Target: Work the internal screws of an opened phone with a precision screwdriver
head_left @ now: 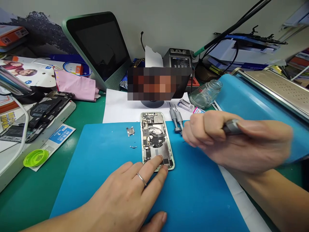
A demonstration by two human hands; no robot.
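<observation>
An opened phone (158,137), its inner parts bare, lies on the blue mat (101,170). My left hand (131,191) rests two outstretched fingertips on the phone's lower end; a ring circles one finger. To the right, raised above the mat, my right hand (238,141) is closed around a grey screwdriver (232,127). Only part of its handle shows, and its tip is hidden. Two more grey screwdrivers (175,119) lie beside the phone's upper right edge. Left of the phone sit a small metal bracket (130,131) and several tiny screws (133,147).
A glass jar (205,93) stands behind my right hand. At the left, another opened phone (41,114) lies on a white box, near a green cap (36,158). A dark-screened device (98,45) and a soldering station (180,59) stand at the back.
</observation>
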